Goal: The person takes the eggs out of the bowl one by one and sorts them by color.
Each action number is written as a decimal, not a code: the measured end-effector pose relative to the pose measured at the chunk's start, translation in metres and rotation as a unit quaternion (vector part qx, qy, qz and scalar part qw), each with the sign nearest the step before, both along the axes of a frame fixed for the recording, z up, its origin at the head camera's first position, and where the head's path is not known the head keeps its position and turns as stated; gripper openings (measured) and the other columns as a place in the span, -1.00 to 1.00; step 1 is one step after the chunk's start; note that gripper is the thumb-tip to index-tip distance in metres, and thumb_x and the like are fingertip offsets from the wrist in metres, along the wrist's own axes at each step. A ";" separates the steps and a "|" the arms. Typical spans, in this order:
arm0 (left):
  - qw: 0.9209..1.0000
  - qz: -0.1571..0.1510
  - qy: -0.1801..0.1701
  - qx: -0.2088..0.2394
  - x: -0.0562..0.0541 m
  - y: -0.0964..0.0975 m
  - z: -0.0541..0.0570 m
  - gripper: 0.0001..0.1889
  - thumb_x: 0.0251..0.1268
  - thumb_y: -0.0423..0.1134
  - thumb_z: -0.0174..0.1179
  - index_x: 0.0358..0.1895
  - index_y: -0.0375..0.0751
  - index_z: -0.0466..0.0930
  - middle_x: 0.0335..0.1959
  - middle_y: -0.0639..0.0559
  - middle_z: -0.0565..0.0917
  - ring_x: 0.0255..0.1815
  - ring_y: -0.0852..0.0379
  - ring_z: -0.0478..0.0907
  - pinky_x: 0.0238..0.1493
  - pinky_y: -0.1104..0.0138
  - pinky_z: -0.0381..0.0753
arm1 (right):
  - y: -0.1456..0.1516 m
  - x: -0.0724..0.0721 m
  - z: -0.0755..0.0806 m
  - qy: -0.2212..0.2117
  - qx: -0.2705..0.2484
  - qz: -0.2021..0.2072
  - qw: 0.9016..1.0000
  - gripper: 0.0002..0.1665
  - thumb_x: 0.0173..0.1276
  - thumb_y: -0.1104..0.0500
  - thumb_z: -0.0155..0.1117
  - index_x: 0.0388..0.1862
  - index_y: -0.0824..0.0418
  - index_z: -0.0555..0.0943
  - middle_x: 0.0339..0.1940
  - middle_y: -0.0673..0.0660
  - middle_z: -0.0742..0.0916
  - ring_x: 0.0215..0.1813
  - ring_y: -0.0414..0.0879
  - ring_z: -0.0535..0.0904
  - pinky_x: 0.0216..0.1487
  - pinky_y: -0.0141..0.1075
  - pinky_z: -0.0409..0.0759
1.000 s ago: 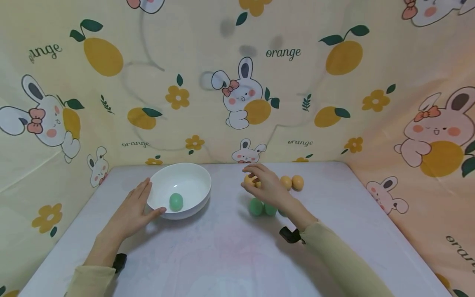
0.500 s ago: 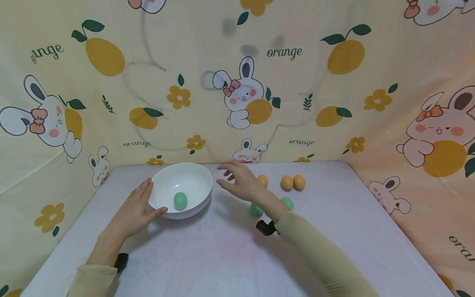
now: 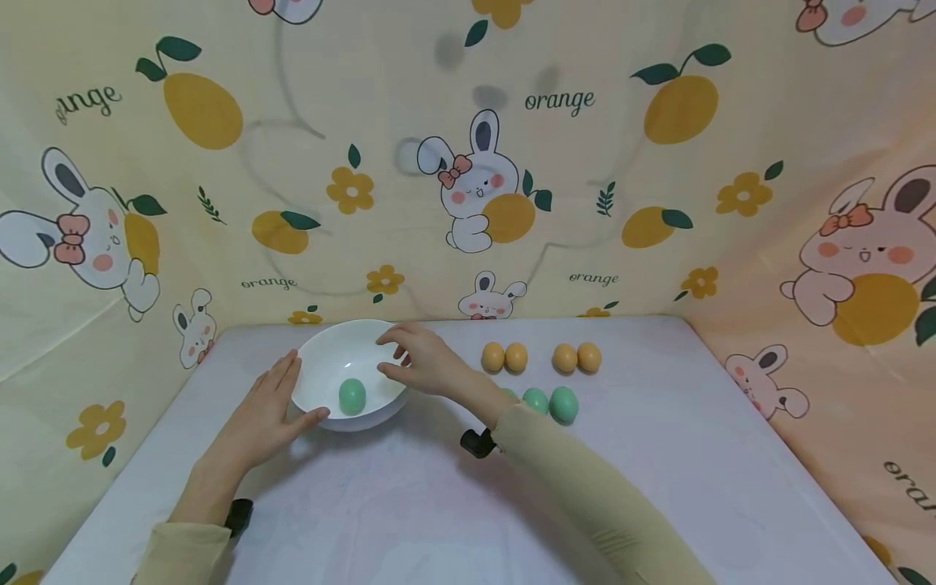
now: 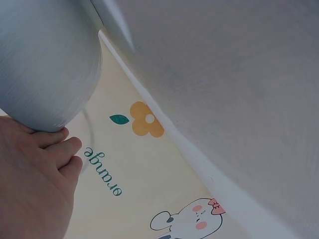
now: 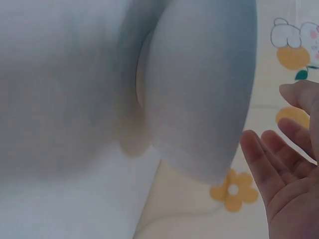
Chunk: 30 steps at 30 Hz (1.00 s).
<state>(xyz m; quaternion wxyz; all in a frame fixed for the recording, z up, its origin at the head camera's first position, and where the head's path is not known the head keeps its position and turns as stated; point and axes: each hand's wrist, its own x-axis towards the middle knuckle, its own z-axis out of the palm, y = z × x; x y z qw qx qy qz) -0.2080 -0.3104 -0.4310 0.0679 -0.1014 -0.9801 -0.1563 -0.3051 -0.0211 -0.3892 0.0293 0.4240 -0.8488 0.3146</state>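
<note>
A white bowl (image 3: 322, 370) stands at the left of the table with one green egg (image 3: 353, 396) inside. My left hand (image 3: 266, 414) rests against its left side, fingers extended and thumb near the front rim. The left wrist view shows the fingertips touching the outside of the bowl (image 4: 45, 59). Over the bowl's right rim is my right hand (image 3: 424, 359). In the right wrist view, thumb and fingers of the right hand (image 5: 294, 174) are apart, holding nothing, next to the bowl (image 5: 199, 89).
Right of the bowl, yellow eggs lie in two pairs, one pair (image 3: 504, 357) nearer the bowl and another pair (image 3: 576, 357) farther right. In front are three green eggs (image 3: 563, 405), the leftmost partly behind my right forearm. A patterned cloth (image 3: 395, 97) backs the table.
My right hand has moved left from above the yellow eggs to the bowl's right rim, uncovering eggs behind it. The left hand stays at the bowl; the green egg inside has barely shifted.
</note>
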 end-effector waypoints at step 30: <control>1.000 -0.014 0.005 0.006 0.000 -0.002 0.001 0.15 0.41 0.37 0.16 0.61 -0.58 -0.07 0.67 -0.44 -0.03 0.65 -0.43 -0.03 0.60 -0.28 0.02 | -0.070 -0.018 -0.017 -0.039 0.201 0.044 0.978 -0.46 0.40 -0.01 0.50 0.31 0.07 0.66 0.25 -0.01 0.69 0.14 -0.22 0.62 0.20 -0.47 0.57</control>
